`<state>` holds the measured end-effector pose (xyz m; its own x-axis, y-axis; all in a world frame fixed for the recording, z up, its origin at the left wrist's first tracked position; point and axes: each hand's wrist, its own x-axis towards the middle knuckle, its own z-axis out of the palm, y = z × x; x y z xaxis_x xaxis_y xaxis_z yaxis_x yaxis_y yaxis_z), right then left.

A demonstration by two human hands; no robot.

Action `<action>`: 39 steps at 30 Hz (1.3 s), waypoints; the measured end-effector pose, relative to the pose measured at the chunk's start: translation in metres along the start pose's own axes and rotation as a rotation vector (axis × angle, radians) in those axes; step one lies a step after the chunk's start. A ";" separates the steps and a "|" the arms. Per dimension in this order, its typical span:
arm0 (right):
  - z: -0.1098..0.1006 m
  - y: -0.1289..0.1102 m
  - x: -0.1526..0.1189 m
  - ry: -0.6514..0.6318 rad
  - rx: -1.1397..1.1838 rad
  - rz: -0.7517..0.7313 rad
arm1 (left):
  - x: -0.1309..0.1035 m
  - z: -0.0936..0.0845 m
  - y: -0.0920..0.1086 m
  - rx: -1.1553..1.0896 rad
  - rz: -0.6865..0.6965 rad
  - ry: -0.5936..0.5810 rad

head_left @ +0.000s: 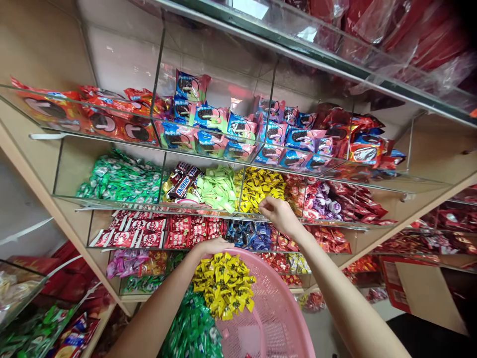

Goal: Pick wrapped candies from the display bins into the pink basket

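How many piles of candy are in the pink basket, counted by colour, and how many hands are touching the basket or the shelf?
Yellow candy pile in the pink basket: 1
Green candy pile in the basket: 1
Total piles: 2
Left hand on the basket rim: 1
Right hand at the yellow candies on the shelf: 1
Total hands: 2

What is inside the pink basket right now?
The pink basket holds yellow candies and green candies; whatever lies beneath them is covered.
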<state>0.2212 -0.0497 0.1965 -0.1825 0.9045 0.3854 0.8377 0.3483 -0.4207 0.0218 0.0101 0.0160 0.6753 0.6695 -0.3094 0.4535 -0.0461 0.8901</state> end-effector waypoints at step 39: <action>0.033 -0.015 -0.071 -0.204 0.293 0.068 | 0.003 -0.001 -0.001 0.064 0.009 0.019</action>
<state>0.2045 -0.1111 0.1477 -0.2555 0.9481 0.1894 0.6738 0.3151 -0.6684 0.0224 0.0126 0.0145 0.6683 0.6830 -0.2948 0.4841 -0.0985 0.8694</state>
